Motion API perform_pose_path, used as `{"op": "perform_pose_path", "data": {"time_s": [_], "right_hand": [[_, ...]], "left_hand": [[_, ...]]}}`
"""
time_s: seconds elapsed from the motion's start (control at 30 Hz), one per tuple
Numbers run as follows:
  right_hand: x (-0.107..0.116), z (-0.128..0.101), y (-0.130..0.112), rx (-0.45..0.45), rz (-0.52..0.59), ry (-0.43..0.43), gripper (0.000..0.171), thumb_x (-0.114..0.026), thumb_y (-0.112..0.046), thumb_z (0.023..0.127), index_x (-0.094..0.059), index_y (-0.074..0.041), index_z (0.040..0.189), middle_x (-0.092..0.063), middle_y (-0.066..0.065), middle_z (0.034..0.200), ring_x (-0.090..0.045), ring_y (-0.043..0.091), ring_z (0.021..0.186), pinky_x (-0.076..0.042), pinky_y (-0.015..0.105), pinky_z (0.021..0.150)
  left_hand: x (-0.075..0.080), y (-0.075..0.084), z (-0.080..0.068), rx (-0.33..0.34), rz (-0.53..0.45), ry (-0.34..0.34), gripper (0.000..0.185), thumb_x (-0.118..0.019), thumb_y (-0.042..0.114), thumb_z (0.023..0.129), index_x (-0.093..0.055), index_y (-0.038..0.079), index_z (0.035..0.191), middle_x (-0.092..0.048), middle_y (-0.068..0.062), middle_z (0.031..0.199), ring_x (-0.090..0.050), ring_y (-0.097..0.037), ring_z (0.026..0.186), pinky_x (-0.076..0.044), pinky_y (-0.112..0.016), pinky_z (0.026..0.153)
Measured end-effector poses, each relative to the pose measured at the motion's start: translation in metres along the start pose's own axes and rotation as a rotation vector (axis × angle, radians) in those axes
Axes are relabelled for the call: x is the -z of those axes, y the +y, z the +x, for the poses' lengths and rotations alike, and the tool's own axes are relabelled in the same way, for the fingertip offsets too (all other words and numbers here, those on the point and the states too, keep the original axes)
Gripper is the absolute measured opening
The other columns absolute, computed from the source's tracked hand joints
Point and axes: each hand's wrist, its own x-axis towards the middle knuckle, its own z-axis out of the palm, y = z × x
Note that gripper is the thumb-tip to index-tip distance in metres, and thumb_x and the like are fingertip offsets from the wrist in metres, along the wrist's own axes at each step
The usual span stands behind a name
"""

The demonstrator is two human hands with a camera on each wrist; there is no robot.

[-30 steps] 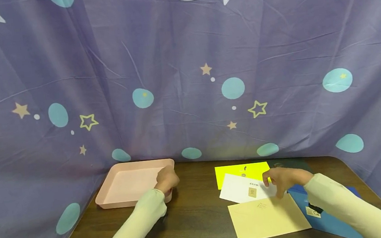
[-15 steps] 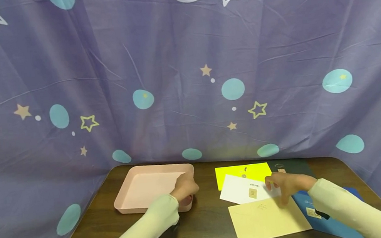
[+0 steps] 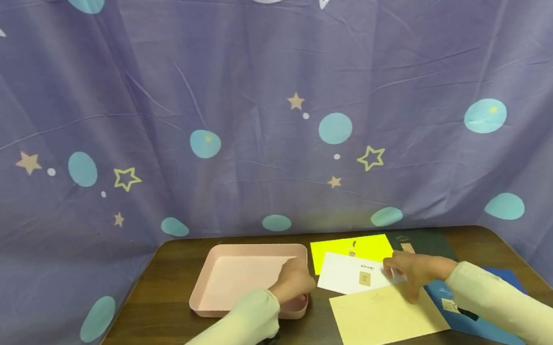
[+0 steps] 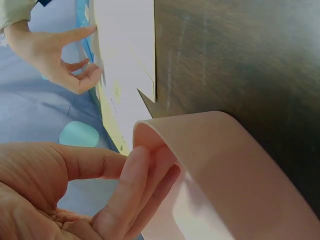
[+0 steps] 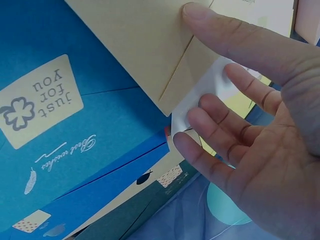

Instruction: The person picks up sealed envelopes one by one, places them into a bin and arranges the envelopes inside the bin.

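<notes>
My left hand [image 3: 294, 279] grips the right wall of a pink rectangular tray [image 3: 199, 290]; in the left wrist view its fingers [image 4: 127, 187] bend over the rim near a corner. Over the envelopes is my right hand [image 3: 415, 270], its fingers loosely spread. In the right wrist view its thumb lies at a tan envelope [image 5: 142, 45] and the other fingers [image 5: 220, 127] are by a white envelope [image 5: 182, 112]. In the head view the white envelope [image 3: 340, 272] lies partly over a bright yellow one [image 3: 325, 248], and the cream envelope [image 3: 385, 318] is nearest the front.
Blue envelopes [image 3: 490, 327] lie under my right forearm, one with a "just for you" label [image 5: 45, 100]. A dark green envelope [image 3: 432, 240] is at the back right. Behind the brown wooden table [image 3: 150, 320] hangs a purple curtain [image 3: 247, 85] with stars.
My left hand has slid the tray to the right and slightly nearer, so its right wall now stands close to the envelopes. The right hand has barely moved.
</notes>
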Motion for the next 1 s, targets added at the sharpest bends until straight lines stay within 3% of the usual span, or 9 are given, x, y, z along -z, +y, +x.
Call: {"op": "perform_pose_path", "data": {"time_s": [0.23, 0.4, 0.53, 0.67, 0.77, 0.83, 0.9, 1.0], "right_hand": [[-0.002, 0.001, 0.000, -0.023, -0.021, 0.000, 0.062, -0.092, 0.005, 0.058, -0.057, -0.018, 0.102, -0.052, 0.003, 0.097, -0.048, 0.018, 0.087, -0.047, 0.031, 0.072], [-0.003, 0.002, -0.001, -0.036, -0.007, -0.022, 0.058, -0.091, 0.005, 0.060, -0.056, -0.018, 0.100, -0.054, 0.003, 0.092, -0.047, 0.018, 0.082, -0.045, 0.030, 0.067], [-0.004, 0.002, 0.000, -0.040, -0.004, -0.030, 0.056, -0.091, 0.006, 0.061, -0.056, -0.018, 0.098, -0.054, 0.004, 0.088, -0.047, 0.017, 0.078, -0.041, 0.028, 0.063], [-0.005, 0.002, 0.000, -0.037, 0.015, -0.033, 0.054, -0.090, 0.007, 0.062, -0.056, -0.017, 0.096, -0.054, 0.004, 0.087, -0.047, 0.017, 0.078, -0.042, 0.027, 0.063], [-0.004, 0.002, 0.000, -0.037, 0.032, -0.037, 0.053, -0.089, 0.008, 0.062, -0.056, -0.016, 0.095, -0.055, 0.004, 0.087, -0.047, 0.018, 0.078, -0.043, 0.027, 0.062], [-0.004, 0.002, 0.000, -0.037, 0.036, -0.036, 0.052, -0.089, 0.009, 0.062, -0.056, -0.015, 0.095, -0.055, 0.004, 0.088, -0.048, 0.018, 0.078, -0.043, 0.027, 0.063], [-0.004, 0.002, 0.000, -0.035, 0.037, -0.035, 0.052, -0.089, 0.009, 0.061, -0.056, -0.015, 0.095, -0.055, 0.004, 0.087, -0.048, 0.018, 0.078, -0.043, 0.027, 0.063], [-0.004, 0.002, 0.000, -0.035, 0.033, -0.034, 0.052, -0.089, 0.008, 0.061, -0.056, -0.015, 0.094, -0.054, 0.004, 0.087, -0.047, 0.018, 0.078, -0.042, 0.027, 0.062]], "left_hand": [[-0.004, 0.005, 0.002, 0.001, 0.004, 0.014, 0.020, -0.061, -0.010, 0.068, -0.052, 0.006, 0.060, -0.049, 0.000, 0.042, -0.051, -0.011, 0.032, -0.035, -0.014, 0.032], [-0.006, 0.007, 0.005, -0.007, -0.039, 0.003, 0.017, -0.061, -0.009, 0.069, -0.052, 0.003, 0.063, -0.052, -0.002, 0.044, -0.057, -0.015, 0.035, -0.045, -0.018, 0.035], [-0.017, -0.001, 0.019, -0.009, -0.062, -0.005, 0.008, -0.059, -0.008, 0.068, -0.056, 0.000, 0.071, -0.057, -0.006, 0.045, -0.058, -0.016, 0.034, -0.052, -0.024, 0.038], [-0.032, -0.011, 0.034, 0.000, -0.051, -0.004, 0.027, -0.059, -0.006, 0.066, -0.061, -0.007, 0.094, -0.058, -0.006, 0.046, -0.058, -0.017, 0.033, -0.052, -0.025, 0.037], [-0.042, -0.020, 0.044, -0.012, -0.010, 0.008, 0.027, -0.059, -0.001, 0.066, -0.061, -0.001, 0.092, -0.056, -0.001, 0.046, -0.055, -0.012, 0.034, -0.048, -0.022, 0.038], [-0.039, -0.018, 0.043, -0.026, -0.022, 0.015, 0.017, -0.060, 0.000, 0.066, -0.057, 0.003, 0.082, -0.052, 0.000, 0.047, -0.052, -0.014, 0.036, -0.044, -0.022, 0.038], [-0.024, -0.006, 0.031, -0.036, -0.036, 0.015, 0.012, -0.062, -0.001, 0.067, -0.054, 0.006, 0.071, -0.050, 0.000, 0.048, -0.050, -0.016, 0.040, -0.040, -0.023, 0.040], [-0.005, 0.009, 0.016, -0.043, -0.066, 0.018, 0.024, -0.066, -0.005, 0.066, -0.045, 0.008, 0.063, -0.043, -0.002, 0.053, -0.044, -0.020, 0.048, -0.034, -0.023, 0.043]]}}
